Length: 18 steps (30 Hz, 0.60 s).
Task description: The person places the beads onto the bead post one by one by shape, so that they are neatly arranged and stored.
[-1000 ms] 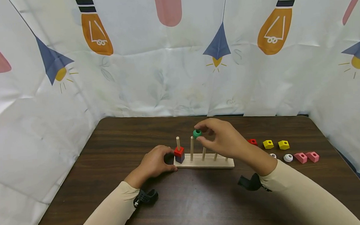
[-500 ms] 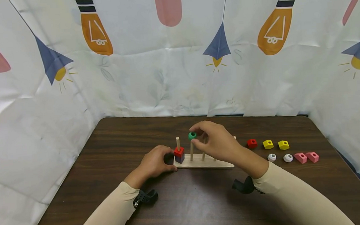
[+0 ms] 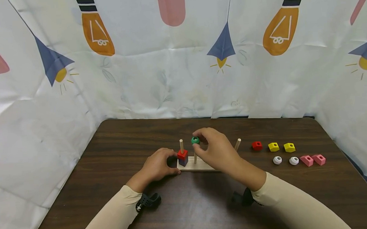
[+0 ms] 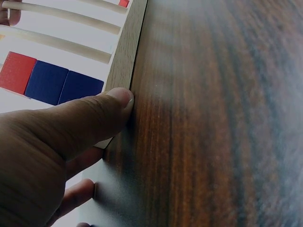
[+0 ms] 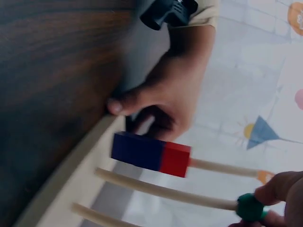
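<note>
A wooden peg board [image 3: 201, 166] lies on the table with upright pegs. My left hand [image 3: 156, 167] grips its left end, thumb on the front edge, as the left wrist view confirms. On the leftmost peg, a red block [image 3: 182, 154] tops two dark blue blocks [image 5: 137, 150]. My right hand [image 3: 219, 148] pinches a green bead [image 3: 195, 140] between thumb and fingers. In the right wrist view that bead sits at the tip of the second peg [image 5: 165, 191]. The right hand covers some of the other pegs in the head view.
Loose on the table's right lie a red block [image 3: 257, 145], two yellow blocks [image 3: 273, 147], two white beads [image 3: 277, 160] and two pink blocks [image 3: 307, 160]. The brown table [image 3: 126, 137] meets a patterned white cloth [image 3: 182, 80] behind it.
My right hand has moved left and slightly down, bringing the green bead from beside the second peg onto its tip. The left hand stays in place.
</note>
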Motion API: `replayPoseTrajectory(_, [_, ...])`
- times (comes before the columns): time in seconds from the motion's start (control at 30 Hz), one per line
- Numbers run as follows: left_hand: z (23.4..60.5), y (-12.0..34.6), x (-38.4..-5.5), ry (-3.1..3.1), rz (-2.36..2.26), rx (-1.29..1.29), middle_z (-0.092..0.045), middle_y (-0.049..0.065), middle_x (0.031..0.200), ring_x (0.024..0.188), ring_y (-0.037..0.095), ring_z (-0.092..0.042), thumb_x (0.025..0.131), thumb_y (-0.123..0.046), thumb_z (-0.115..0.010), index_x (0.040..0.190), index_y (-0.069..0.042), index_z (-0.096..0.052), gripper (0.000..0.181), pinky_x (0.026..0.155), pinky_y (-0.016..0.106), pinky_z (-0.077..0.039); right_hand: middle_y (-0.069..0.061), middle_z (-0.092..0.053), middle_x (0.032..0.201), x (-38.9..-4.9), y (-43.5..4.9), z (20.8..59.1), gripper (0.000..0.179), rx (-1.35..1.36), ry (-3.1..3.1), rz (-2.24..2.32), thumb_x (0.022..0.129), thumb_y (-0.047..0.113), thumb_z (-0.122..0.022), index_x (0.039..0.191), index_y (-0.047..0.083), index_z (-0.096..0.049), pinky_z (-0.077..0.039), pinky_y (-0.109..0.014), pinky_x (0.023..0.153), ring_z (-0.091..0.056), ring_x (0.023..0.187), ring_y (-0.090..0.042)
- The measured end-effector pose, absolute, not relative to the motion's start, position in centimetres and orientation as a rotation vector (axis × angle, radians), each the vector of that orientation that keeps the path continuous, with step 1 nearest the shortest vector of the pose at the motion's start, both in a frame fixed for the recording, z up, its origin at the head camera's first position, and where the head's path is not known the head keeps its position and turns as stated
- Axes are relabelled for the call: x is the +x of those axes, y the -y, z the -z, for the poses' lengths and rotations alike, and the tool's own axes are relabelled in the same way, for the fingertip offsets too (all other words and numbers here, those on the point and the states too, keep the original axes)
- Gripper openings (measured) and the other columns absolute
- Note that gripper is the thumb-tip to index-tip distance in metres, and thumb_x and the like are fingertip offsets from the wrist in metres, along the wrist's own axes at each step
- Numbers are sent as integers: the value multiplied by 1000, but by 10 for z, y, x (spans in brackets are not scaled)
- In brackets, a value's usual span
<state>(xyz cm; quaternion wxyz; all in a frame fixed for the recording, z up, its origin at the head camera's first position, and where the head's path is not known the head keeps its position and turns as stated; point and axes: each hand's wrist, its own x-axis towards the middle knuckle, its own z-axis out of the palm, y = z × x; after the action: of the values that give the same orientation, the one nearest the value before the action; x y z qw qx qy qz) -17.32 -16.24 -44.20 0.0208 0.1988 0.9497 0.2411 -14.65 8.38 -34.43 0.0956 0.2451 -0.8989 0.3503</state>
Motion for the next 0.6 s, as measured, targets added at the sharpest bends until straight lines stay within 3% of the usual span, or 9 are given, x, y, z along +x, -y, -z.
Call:
replayPoseTrajectory(0.27, [443,162,-174,-2952,-734,616,-68,5,124,124,26,-59,72,-38,-95,116,-17,-75,53,99,49,-50,0,-67,103,-147,-83,370,40,655,2563,-1168,89,11,-79,126,3,-65,-54,-31,73,-65,90,-16])
replayPoseTrajectory(0.6, [444,162,-174,-2954,-740,609,-68,6,125,124,27,-59,72,-38,-95,115,-17,-76,52,99,50,-50,-2,-68,105,-149,-82,395,85,613,2498,-1361,87,4,-78,154,3,-25,-57,-31,77,-68,90,-18])
